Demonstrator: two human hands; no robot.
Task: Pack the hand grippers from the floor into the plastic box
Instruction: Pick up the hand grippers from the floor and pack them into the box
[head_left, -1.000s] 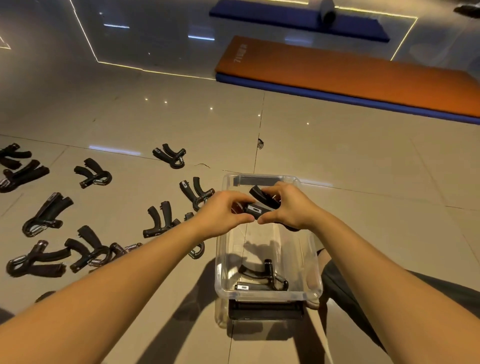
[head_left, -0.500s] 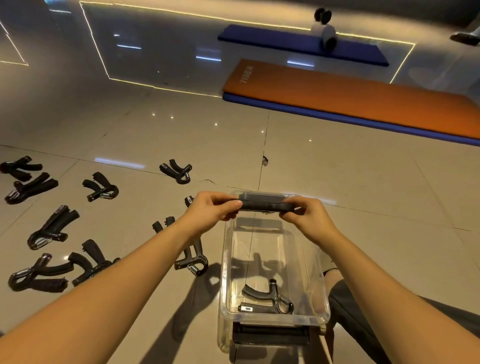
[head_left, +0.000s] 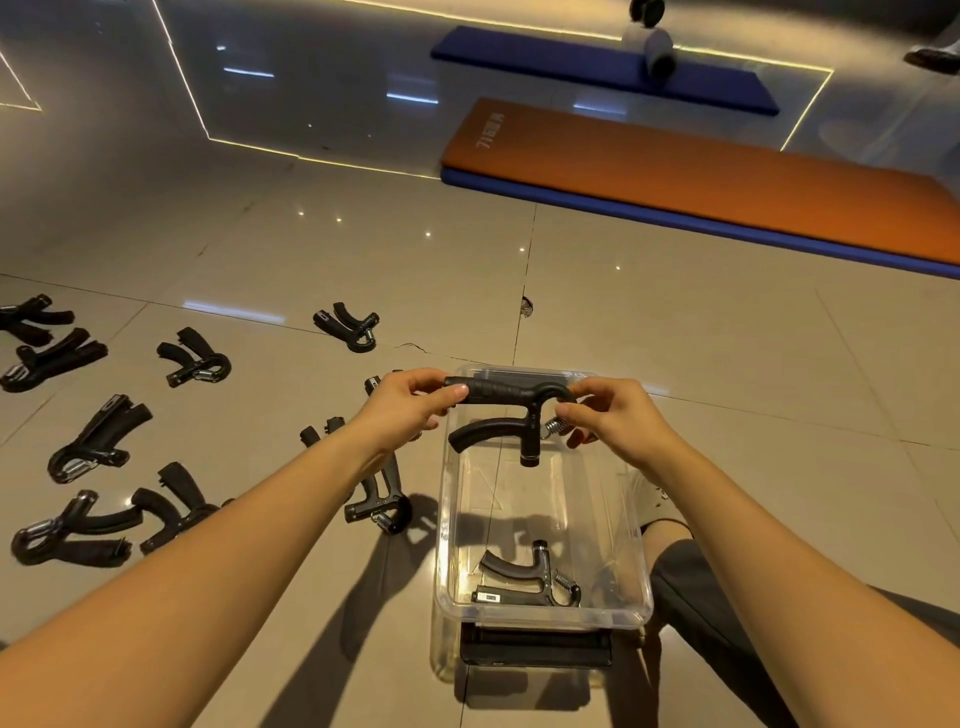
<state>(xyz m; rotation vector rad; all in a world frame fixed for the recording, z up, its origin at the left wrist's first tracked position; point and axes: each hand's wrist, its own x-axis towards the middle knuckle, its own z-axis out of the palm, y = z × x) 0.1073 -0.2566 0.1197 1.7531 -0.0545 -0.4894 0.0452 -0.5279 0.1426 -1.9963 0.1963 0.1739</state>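
Observation:
A clear plastic box (head_left: 642, 525) stands on the tiled floor in front of me. Over its far end I hold a black hand gripper (head_left: 501, 413) with both hands. My left hand (head_left: 408, 408) pinches the end of its upper handle. My right hand (head_left: 613, 415) pinches the curved spring end. Another hand gripper (head_left: 530, 582) lies flat at the near end inside the box. Several more black hand grippers (head_left: 195, 361) lie spread on the floor to the left, one (head_left: 382, 506) close beside the box under my left forearm.
An orange mat (head_left: 701, 171) on a blue one lies at the far right, with a blue mat (head_left: 597, 67) and a roller behind it. A dark flat object (head_left: 535, 647) lies under the box's near end. My knee (head_left: 691, 582) is right of the box.
The hand gripper I hold has turned: a second ago it was bunched between my hands, then edge-on, and now it faces me flat with both handles and the spring showing.

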